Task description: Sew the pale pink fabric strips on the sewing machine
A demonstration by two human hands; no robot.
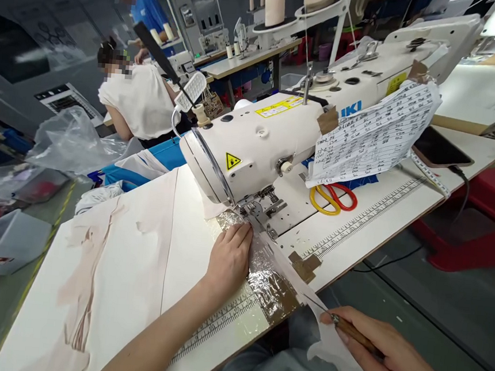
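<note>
Curled fingers of my left hand (231,253) press together on the pale, thin fabric (279,262) beside the sewing machine's (256,131) needle area; the fingertips are partly hidden. Under that hand, shiny clear tape covers part of the table. My right hand (378,350) is closed around the wooden handle of an awl (355,335). Its thin metal shaft points left over the fabric, which runs from the presser foot (252,209) past the table edge and hangs near my right hand.
Yellow-and-red scissors (335,199) lie beneath a handwritten sheet (370,138) taped to the machine. A phone (444,146) and a tape measure (429,173) are at the right. Sheer pink fabric (87,275) spreads across the table's left. Two people and a red stool (474,220) are nearby.
</note>
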